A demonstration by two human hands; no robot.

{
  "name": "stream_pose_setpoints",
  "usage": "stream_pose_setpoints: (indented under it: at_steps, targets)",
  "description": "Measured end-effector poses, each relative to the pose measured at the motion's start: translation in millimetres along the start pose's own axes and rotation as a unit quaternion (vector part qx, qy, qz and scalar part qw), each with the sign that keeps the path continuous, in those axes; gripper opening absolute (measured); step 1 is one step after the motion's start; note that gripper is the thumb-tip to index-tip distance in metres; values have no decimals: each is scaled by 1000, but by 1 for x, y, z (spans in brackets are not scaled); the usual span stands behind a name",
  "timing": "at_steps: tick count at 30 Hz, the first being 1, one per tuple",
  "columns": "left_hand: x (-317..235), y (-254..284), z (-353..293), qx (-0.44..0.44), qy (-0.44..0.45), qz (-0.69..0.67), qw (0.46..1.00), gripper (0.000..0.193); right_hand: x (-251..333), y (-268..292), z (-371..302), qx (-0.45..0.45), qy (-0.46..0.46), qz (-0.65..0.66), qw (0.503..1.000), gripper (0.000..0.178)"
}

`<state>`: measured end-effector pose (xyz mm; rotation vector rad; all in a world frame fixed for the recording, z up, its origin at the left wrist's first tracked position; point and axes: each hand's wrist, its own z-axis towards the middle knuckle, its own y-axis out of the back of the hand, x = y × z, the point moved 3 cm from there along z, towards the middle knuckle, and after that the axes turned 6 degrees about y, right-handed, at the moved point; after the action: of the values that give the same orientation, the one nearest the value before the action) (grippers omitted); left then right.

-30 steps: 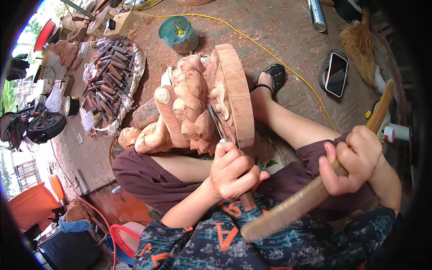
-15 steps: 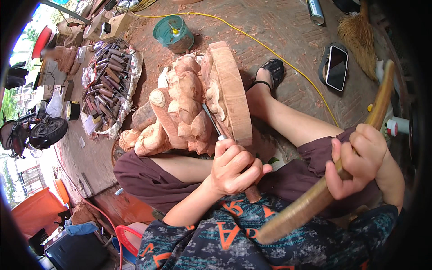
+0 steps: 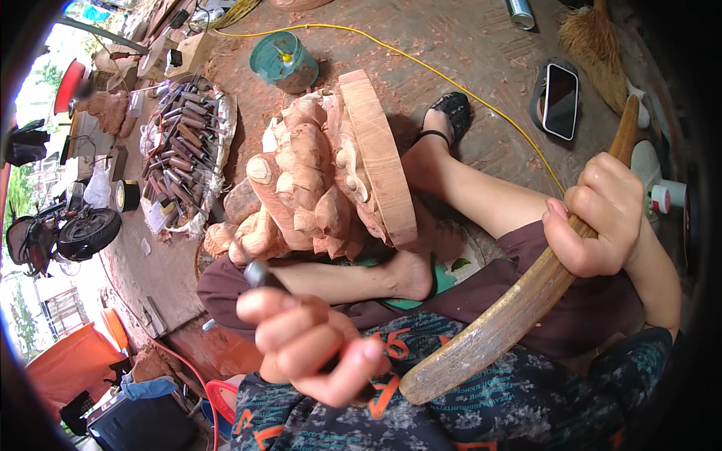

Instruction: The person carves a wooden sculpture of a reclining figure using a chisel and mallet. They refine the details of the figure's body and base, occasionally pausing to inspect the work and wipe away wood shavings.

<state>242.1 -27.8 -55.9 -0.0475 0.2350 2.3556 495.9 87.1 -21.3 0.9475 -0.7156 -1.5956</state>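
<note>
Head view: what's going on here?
A seated person grips a chisel in the left hand, its blade blurred, and a curved stick in the right hand. A wood carving lies on its side in front of them, with neither hand on it. More tools lie in a pile to the left.

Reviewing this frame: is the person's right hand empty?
No, the right hand is closed around a long curved stick that sticks out on both sides of the fist.
</note>
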Motion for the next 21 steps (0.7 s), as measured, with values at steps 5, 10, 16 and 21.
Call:
stream_pose_setpoints:
  at_steps: [5, 10, 16, 21]
  targets:
    - [-4, 0, -18, 263, 146, -131, 945, 22, 4, -9, 9, -9, 3, 61, 998, 36]
    - [-9, -24, -46, 273, 148, -94, 946, 24, 13, -5, 7, -18, 31, 66, 997, 39]
    - [-6, -29, -52, 325, 102, -79, 937, 23, 13, -5, 0, 20, 18, 44, 999, 39]
    - [-3, 2, 4, 358, 82, -70, 927, 33, -4, -13, 5, 16, -15, 82, 996, 33]
